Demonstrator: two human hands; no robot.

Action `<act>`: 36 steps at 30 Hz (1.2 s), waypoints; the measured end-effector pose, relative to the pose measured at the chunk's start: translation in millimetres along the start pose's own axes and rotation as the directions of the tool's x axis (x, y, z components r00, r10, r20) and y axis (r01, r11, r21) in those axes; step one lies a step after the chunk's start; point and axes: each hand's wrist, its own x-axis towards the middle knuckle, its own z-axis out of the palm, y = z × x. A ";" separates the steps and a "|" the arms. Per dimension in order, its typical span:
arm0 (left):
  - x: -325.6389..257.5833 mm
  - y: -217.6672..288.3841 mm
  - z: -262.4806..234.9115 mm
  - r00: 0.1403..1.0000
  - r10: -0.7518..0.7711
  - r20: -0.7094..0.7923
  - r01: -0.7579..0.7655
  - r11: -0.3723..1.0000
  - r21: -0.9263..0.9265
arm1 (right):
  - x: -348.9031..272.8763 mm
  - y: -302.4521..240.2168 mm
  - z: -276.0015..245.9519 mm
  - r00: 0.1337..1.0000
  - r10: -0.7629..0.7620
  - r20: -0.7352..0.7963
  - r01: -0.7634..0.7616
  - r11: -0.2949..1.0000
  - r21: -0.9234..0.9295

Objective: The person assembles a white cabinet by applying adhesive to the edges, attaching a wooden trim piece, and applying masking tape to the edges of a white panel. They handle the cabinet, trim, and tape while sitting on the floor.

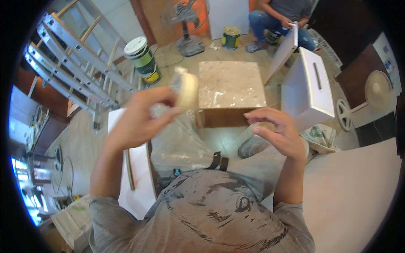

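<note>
Matt, papery tape roll; rough wooden box; metal ladder.

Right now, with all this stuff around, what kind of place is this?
Probably a workshop or a room being fixed up. There's a metal ladder at the left, a green bucket with a white lid, and a box with white splatters on top.

- left hand up around 9 o'clock, thumb and fingers curled in a grip — left forearm rising from 8
- right hand at 3, kinda half-curled, thumb off the index — right forearm from 4
</note>
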 end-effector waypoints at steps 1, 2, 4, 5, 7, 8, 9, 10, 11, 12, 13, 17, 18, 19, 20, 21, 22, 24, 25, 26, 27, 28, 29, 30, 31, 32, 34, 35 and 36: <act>21.6 0.3 23.5 0.996 0.086 -0.012 -0.086 0.996 -0.017 | 9.9 -1.5 4.7 1.000 0.019 -0.016 -0.017 0.995 0.101; 42.9 6.7 43.8 0.994 0.113 -0.011 -0.113 0.993 -0.017 | 18.6 0.4 7.2 0.998 0.045 -0.035 -0.037 0.979 0.201; 78.8 15.1 75.3 0.982 0.185 -0.026 -0.185 0.983 -0.008 | 33.5 13.7 5.4 0.992 0.003 -0.126 0.029 0.966 0.257; 91.6 16.7 86.1 0.973 0.226 -0.048 -0.226 0.974 0.016 | 43.5 19.7 2.7 0.985 -0.030 -0.167 0.079 0.953 0.292; 116.7 13.4 101.1 0.954 0.290 -0.073 -0.288 0.957 0.038 | 58.4 26.4 -10.8 0.976 -0.039 -0.212 0.110 0.936 0.334; 127.9 9.7 107.8 0.947 0.311 -0.078 -0.309 0.950 0.039 | 65.5 30.9 -18.9 0.974 -0.009 -0.226 0.091 0.931 0.354; 138.8 5.8 113.1 0.940 0.330 -0.085 -0.327 0.944 0.041 | 73.0 35.9 -27.6 0.972 0.019 -0.236 0.073 0.924 0.376; 148.6 1.2 118.1 0.945 0.320 -0.068 -0.318 0.947 0.044 | 79.1 43.4 -35.9 0.971 0.035 -0.236 0.064 0.914 0.400; 157.7 -3.9 121.7 0.950 0.308 -0.054 -0.306 0.951 0.049 | 86.3 53.8 -43.7 0.971 0.049 -0.232 0.056 0.904 0.424; 166.5 -9.5 124.8 0.955 0.295 -0.041 -0.292 0.955 0.056 | 92.7 63.5 -49.9 0.972 0.061 -0.226 0.049 0.892 0.449; 172.9 -16.3 126.2 0.977 0.207 -0.051 -0.208 0.978 -0.015 | 99.5 71.5 -52.5 0.973 0.082 -0.215 0.030 0.880 0.474; 198.0 -42.7 130.8 0.983 -0.085 -0.163 0.036 0.959 -0.280 | 127.1 100.9 -54.7 0.966 0.136 -0.218 -0.009 0.865 0.502; 204.6 -48.5 132.4 0.967 -0.143 -0.210 0.064 0.937 -0.344 | 132.5 107.3 -54.3 0.962 0.143 -0.234 -0.010 0.871 0.491; 210.4 -54.4 133.4 0.968 -0.172 -0.181 0.078 0.897 -0.435 | 136.8 114.4 -51.0 0.955 0.147 -0.257 -0.009 0.882 0.472; 217.1 -59.7 133.9 0.969 -0.199 -0.149 0.094 0.848 -0.522 | 139.5 120.4 -47.5 0.948 0.151 -0.281 -0.009 0.892 0.451; 223.5 -65.1 135.2 0.968 -0.222 -0.114 0.110 0.789 -0.604 | 141.9 125.8 -45.1 0.939 0.156 -0.306 -0.010 0.903 0.429; 228.2 -70.3 138.0 0.970 -0.235 -0.056 0.143 0.747 -0.649 | 145.4 129.0 -44.2 0.947 0.101 -0.305 -0.005 0.954 0.299; 236.2 -80.4 145.3 0.967 -0.249 0.060 0.214 0.652 -0.727 | 151.5 132.0 -43.2 0.959 -0.009 -0.282 0.016 1.000 0.022; 240.7 -85.2 149.7 0.965 -0.250 0.074 0.224 0.647 -0.729 | 153.4 132.4 -44.0 0.959 0.026 -0.281 -0.001 0.996 0.090; 244.3 -90.3 153.5 0.964 -0.251 0.088 0.234 0.643 -0.730 | 156.0 132.5 -42.7 0.959 0.060 -0.278 -0.017 0.987 0.157; 247.0 -95.5 157.4 0.963 -0.251 0.103 0.244 0.639 -0.730 | 158.1 134.6 -42.3 0.957 0.094 -0.275 -0.032 0.974 0.224; 249.1 -102.2 162.0 0.959 -0.262 0.113 0.252 0.590 -0.768 | 159.9 139.4 -43.1 0.957 0.102 -0.271 -0.043 0.976 0.215; 250.0 -109.4 167.1 0.954 -0.272 0.125 0.259 0.539 -0.802 | 161.4 144.7 -43.6 0.957 0.111 -0.268 -0.055 0.977 0.207; 250.2 -116.4 171.9 0.949 -0.283 0.138 0.265 0.486 -0.833 | 162.5 150.0 -43.3 0.957 0.119 -0.266 -0.066 0.978 0.200; 251.1 -121.7 176.5 0.940 -0.303 0.155 0.281 0.434 -0.856 | 163.2 154.5 -44.0 0.954 0.133 -0.268 -0.072 0.972 0.225; 251.2 -126.7 180.9 0.930 -0.322 0.174 0.296 0.381 -0.876 | 163.8 159.5 -43.3 0.951 0.147 -0.271 -0.077 0.965 0.251; 254.1 -134.0 188.1 0.904 -0.386 0.184 0.323 0.335 -0.885 | 165.0 166.6 -43.3 0.946 0.200 -0.255 -0.117 0.944 0.308; 256.2 -136.2 191.1 0.886 -0.430 0.173 0.337 0.344 -0.876 | 166.8 168.8 -44.3 0.942 0.239 -0.236 -0.150 0.928 0.340; 257.6 -136.0 193.7 0.866 -0.473 0.159 0.352 0.352 -0.867 | 168.8 172.0 -44.5 0.937 0.276 -0.215 -0.183 0.910 0.372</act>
